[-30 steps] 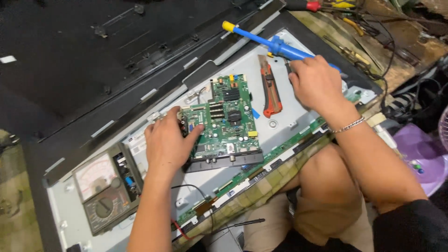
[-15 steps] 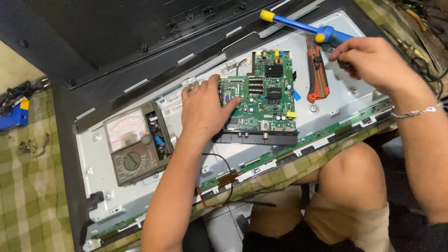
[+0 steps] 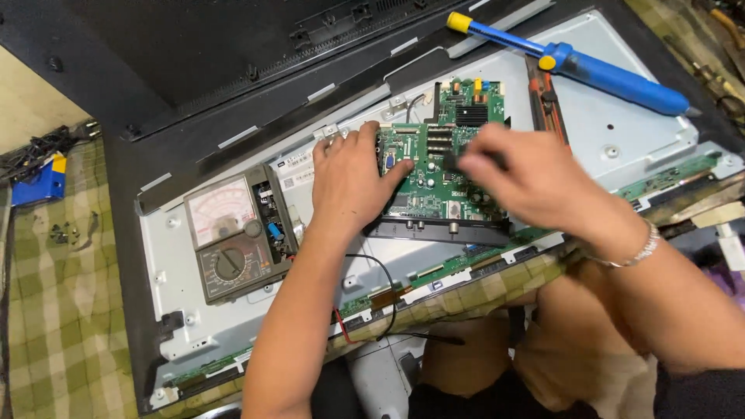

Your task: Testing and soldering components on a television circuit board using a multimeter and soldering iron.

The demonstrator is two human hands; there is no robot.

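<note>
Circuit board (image 3: pixel 442 167): green, lying on grey metal panel (image 3: pixel 621 128).
Left hand (image 3: pixel 349 182): fingers spread flat, pressing board's left edge.
Right hand (image 3: pixel 531 182): blurred over board's right half; grip cannot be told.
Meter (image 3: pixel 233 237): left of board.
Blue pump (image 3: pixel 590 70): upper right.

A checked cloth (image 3: pixel 46 326) carries the opened television panel (image 3: pixel 621 132).
</note>
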